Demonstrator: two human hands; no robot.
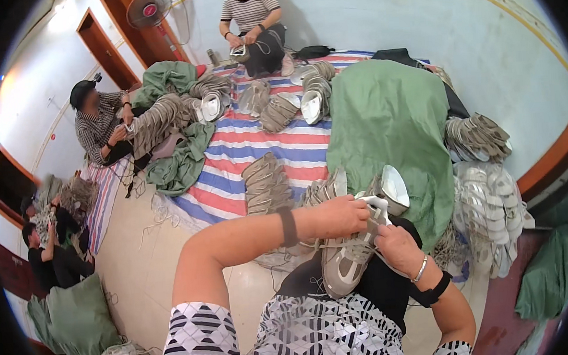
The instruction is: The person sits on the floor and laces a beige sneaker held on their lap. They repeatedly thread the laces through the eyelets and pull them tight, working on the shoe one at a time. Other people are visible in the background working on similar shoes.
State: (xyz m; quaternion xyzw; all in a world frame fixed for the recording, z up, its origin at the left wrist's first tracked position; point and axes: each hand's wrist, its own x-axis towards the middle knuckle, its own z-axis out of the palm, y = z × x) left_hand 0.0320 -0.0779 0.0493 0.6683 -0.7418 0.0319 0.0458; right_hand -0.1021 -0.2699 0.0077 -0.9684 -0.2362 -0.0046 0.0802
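A grey-brown sneaker upper (345, 265) lies over my lap, its rounded toe toward me and its white-lined opening away from me. My left hand (340, 217) is closed on the far end, its fingers at the white lining. On the other side of the opening, my right hand (400, 248) pinches the upper near the eyelets; the exact spot under its fingertips is hidden. A pale lace (330, 243) crosses the upper beside my left wrist. Just beyond my hands stands another upper (392, 189) with a white lining.
Nested stacks of uppers (265, 185) sit on a striped sheet (243, 147). A green cloth (388, 132) covers a pile at right, with more uppers (491, 210) beside it. Several people work at the back and left, one with an upper (240, 52). A fan (149, 10) stands behind.
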